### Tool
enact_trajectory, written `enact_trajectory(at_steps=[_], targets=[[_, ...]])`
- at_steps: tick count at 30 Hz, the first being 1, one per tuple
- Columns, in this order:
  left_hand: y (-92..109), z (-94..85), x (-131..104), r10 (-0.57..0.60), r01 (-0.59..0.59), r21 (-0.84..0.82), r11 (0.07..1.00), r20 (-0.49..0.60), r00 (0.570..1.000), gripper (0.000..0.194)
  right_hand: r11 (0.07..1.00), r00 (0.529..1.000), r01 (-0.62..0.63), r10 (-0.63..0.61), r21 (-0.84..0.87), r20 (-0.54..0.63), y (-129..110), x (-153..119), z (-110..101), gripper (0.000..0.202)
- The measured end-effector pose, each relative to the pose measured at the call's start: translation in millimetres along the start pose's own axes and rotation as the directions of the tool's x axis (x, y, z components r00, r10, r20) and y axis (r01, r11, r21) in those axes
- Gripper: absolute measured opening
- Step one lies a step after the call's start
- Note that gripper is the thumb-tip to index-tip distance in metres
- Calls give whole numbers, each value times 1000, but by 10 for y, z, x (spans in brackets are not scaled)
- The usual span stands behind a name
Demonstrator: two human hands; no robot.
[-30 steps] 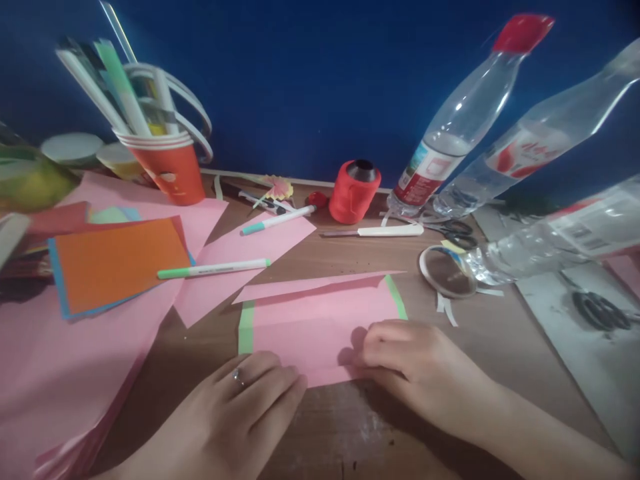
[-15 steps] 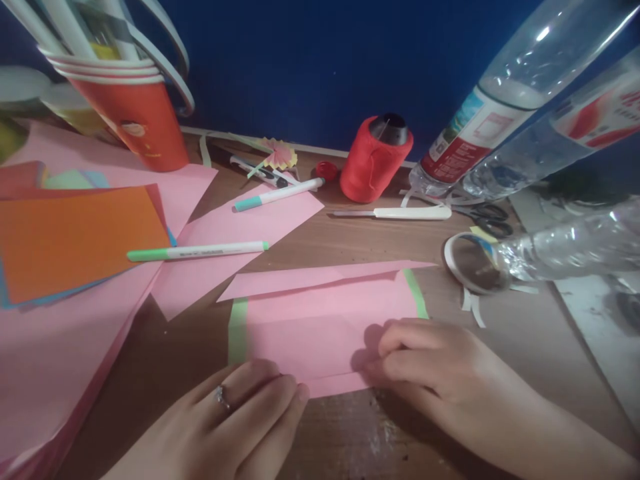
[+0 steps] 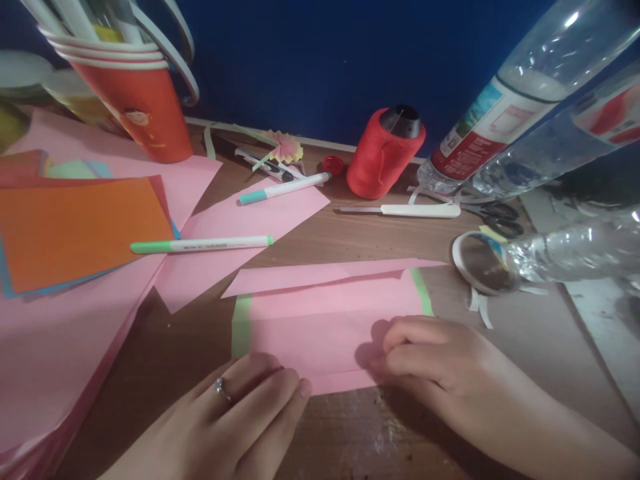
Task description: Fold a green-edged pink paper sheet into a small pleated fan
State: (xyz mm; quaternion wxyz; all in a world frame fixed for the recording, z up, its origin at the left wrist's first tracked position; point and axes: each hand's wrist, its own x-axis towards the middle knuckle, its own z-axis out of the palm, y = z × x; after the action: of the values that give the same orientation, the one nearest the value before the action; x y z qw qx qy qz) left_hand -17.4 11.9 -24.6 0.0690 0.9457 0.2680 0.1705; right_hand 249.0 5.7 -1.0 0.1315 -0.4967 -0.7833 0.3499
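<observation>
A pink paper (image 3: 310, 333) with green strips at its left and right ends lies on the wooden table, its far edge folded up. My left hand (image 3: 245, 413), with a ring on one finger, presses its near left corner, fingers together. At the near right part, my right hand (image 3: 435, 360) is curled with its fingertips pinching the near edge, where a narrow fold runs. The thumb tips are partly hidden.
Pink sheets (image 3: 65, 347), orange paper (image 3: 80, 233) and a green marker (image 3: 200, 245) lie left. Behind are a red cup (image 3: 145, 113), a teal marker (image 3: 285, 189), red thread (image 3: 383, 157) and a white-handled knife (image 3: 420, 211). Bottles (image 3: 480, 133) and a tape roll (image 3: 485, 263) are right.
The view has shifted slightly, so most things sit a little further right and higher. Both hands stay at the paper's near edge, with hardly any visible movement.
</observation>
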Motion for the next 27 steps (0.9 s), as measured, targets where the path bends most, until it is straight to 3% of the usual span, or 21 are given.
enact_trajectory(at_steps=[16, 27], targets=[[18, -25, 70, -63, 63, -85, 994, 3, 998, 33, 999, 1000, 13, -12, -35, 23, 3, 3, -23, 26], [1, -9, 37, -104, 110, -160, 981, 45, 994, 34, 988, 999, 12, -6, -153, 38, -31, -7, -8, 12]])
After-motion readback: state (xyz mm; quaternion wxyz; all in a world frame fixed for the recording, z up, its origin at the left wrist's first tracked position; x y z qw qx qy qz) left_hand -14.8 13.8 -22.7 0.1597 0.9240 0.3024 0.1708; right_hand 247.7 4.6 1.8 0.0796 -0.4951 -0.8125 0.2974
